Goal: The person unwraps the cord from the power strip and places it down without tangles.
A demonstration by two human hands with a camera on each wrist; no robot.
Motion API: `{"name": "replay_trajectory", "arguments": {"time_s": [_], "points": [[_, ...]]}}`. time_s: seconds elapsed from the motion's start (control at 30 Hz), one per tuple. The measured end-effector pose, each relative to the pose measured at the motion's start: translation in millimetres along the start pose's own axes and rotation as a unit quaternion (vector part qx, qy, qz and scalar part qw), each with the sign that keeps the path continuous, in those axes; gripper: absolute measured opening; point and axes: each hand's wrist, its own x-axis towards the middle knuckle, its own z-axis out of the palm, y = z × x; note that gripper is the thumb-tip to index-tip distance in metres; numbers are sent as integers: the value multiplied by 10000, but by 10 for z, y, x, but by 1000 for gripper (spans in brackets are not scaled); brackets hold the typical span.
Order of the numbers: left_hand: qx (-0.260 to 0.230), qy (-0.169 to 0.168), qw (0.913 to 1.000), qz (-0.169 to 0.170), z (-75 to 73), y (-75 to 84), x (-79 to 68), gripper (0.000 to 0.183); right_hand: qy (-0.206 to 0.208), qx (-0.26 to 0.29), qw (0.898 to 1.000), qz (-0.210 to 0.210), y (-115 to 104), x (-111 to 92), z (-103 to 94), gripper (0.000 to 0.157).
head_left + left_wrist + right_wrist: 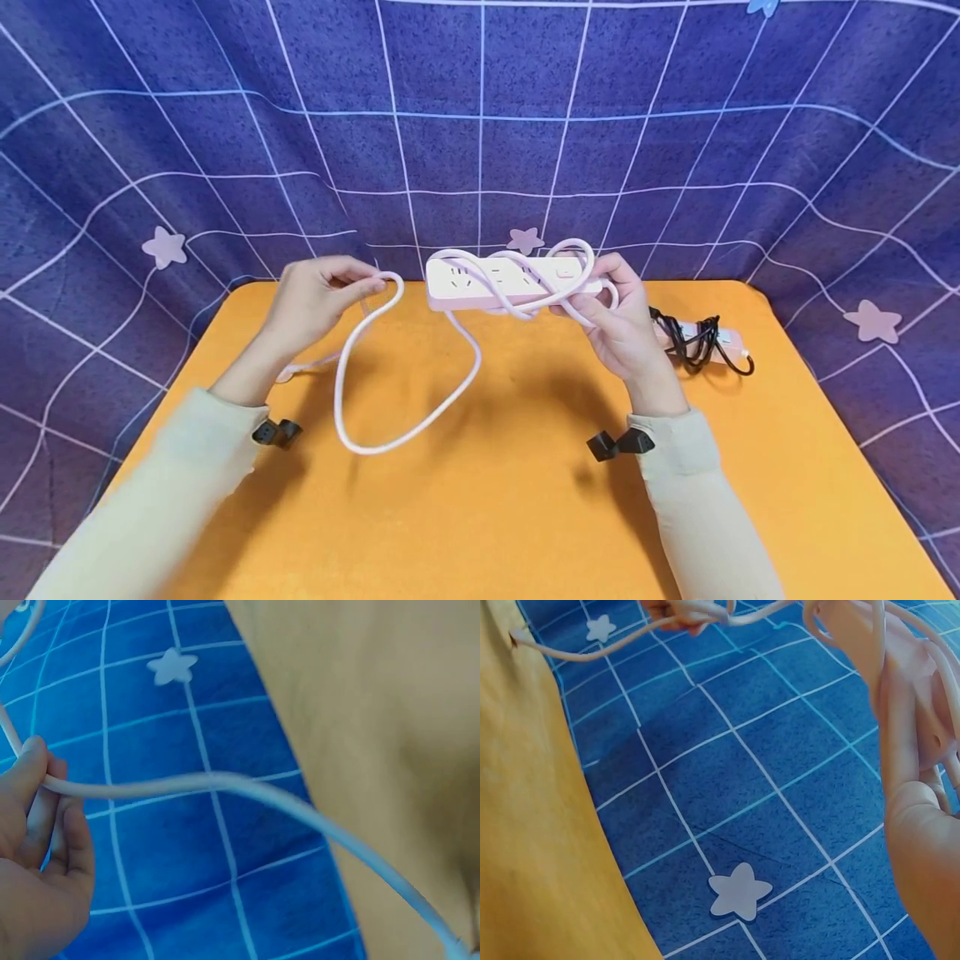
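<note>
A white power strip (480,280) is held up above the table, its sockets and switch facing the camera. Its white cord (342,392) crosses the strip in several loose turns, and a long loop hangs down on the left. My right hand (618,321) grips the strip's right end, thumb in front over the cord; part of its fingers is hidden behind. Off to the left, my left hand (311,300) pinches the cord between thumb and fingertips, also seen in the left wrist view, where the cord (217,780) runs off rightward. The cord's far end trails to the table behind the left wrist.
Another power strip (731,340), wrapped in black cord (699,343), lies on the table to the right, behind my right wrist. An orange cloth covers the table (480,517). A blue gridded curtain (480,150) with stars hangs close behind the table and along both sides.
</note>
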Motion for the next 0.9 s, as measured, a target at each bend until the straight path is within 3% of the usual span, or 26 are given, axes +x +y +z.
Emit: {"name": "replay_trajectory", "arguments": {"time_s": [0.1,0.33,0.9], "points": [[329,328,9987,203,-132,51,65,11,44,-126,9999,1,5,0,-5,33],[588,873,9931,514,-355,104,143,13,163,-353,9992,57,22,0,-20,31],[801,1585,9817,692,-658,148,284,18,369,-437,9983,56,48,16,-20,30]]}}
